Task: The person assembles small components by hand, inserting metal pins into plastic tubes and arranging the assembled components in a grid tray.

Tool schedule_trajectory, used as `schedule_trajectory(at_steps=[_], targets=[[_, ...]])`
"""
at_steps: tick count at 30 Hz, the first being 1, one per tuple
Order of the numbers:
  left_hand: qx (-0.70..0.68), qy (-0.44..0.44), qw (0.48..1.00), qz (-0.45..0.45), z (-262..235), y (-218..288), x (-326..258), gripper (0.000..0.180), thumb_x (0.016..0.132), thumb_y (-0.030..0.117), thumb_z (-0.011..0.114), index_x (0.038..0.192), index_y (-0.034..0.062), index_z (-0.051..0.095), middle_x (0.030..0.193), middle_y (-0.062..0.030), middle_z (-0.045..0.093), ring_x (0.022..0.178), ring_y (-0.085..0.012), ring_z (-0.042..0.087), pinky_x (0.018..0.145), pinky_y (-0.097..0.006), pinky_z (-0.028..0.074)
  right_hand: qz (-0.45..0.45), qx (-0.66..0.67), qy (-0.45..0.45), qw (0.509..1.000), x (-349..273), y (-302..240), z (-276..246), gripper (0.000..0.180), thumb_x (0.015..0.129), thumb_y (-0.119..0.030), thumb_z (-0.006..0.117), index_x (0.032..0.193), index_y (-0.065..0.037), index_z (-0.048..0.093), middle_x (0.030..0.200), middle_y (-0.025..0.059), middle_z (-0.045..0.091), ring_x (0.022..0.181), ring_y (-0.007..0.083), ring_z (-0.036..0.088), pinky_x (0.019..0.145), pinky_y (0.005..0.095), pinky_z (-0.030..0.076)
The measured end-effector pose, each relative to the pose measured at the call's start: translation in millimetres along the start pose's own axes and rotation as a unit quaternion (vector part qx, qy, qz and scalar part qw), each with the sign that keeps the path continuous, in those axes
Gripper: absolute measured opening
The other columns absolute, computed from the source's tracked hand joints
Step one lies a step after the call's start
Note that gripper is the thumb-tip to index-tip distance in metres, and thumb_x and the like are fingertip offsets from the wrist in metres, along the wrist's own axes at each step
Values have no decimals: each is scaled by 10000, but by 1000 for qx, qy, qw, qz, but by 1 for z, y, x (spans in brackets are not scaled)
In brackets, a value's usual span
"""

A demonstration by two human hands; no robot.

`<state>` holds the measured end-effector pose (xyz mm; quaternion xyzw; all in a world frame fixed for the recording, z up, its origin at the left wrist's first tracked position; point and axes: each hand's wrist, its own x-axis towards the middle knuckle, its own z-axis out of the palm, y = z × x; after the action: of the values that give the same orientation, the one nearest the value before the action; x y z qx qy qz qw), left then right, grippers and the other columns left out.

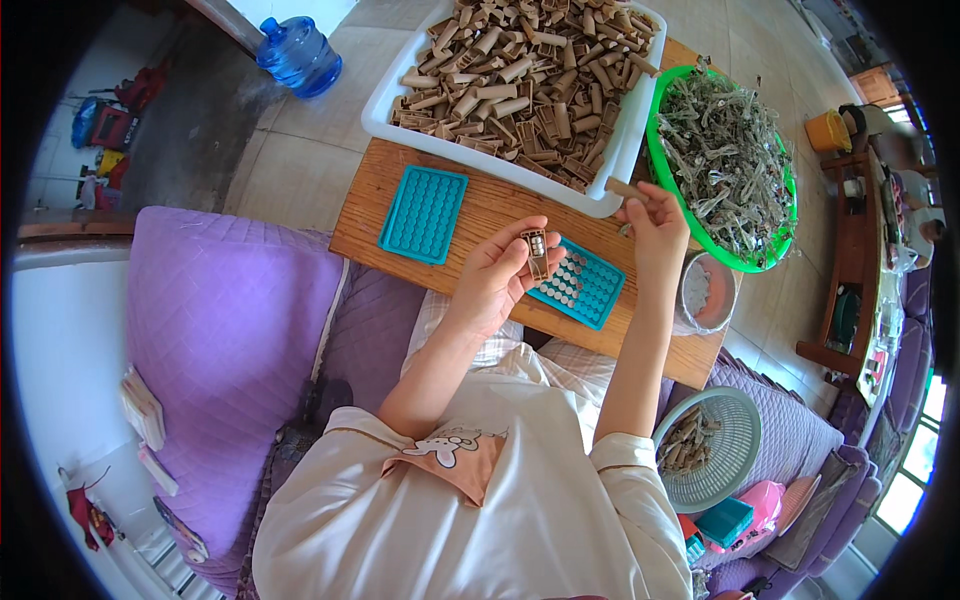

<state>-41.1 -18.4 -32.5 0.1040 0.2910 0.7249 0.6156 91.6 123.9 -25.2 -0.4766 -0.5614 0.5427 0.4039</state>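
My left hand [492, 280] is closed on a small brown plastic casing [538, 262], an open shell with shiny silver parts inside. Held between the fingertips of my right hand [655, 222] is a brown plastic shell piece [627, 189], raised near the corner of a white tub [590, 200]. Just beyond my left hand, partly covered by it, lies a teal tray [603, 292] with round pockets; small silver discs fill part of it. Another teal pocketed tray [423, 214] rests on the wooden table [370, 185] to the left.
Many brown shell pieces [530, 80] heap in the white tub. A green basket [770, 266] of clear plastic bits stands at right, by a round container [722, 318]. A grey-green colander [735, 470] with brown pieces sits on the purple sofa [790, 410]. A blue water jug [300, 57] stands far left.
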Motion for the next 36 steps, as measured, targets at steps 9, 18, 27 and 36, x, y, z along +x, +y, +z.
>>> schedule_trajectory(at_steps=[9,18,27,36], targets=[[-21,-21,999,40,8,2,-2,315,859,144,464,1137,2,428,1052,-131,529,1011,-237,510,859,-323,435,5,-280,35,959,-18,7,-5,169,754,-80,583,901,3,570,706,32,584,626,89,548,581,218,427],[70,-24,995,72,26,1,-14,328,839,164,514,1128,26,443,1056,-87,532,1018,-170,495,847,-288,412,-5,74,-66,995,-96,-24,16,229,722,19,617,930,51,528,807,51,572,680,84,528,638,205,443],[141,-79,980,120,33,-4,-19,352,801,107,566,1113,-6,448,1062,-78,520,965,-131,499,827,-261,404,-66,-21,-54,996,-111,-21,19,234,660,-13,662,879,-13,579,870,73,561,787,154,521,635,249,421],[226,-25,969,97,41,-7,-21,360,784,87,581,1112,-4,465,1020,-84,544,851,-112,535,752,-225,432,-71,-64,-53,994,-112,-19,18,242,649,-19,669,873,-1,578,757,83,567,652,152,543,576,258,444]])
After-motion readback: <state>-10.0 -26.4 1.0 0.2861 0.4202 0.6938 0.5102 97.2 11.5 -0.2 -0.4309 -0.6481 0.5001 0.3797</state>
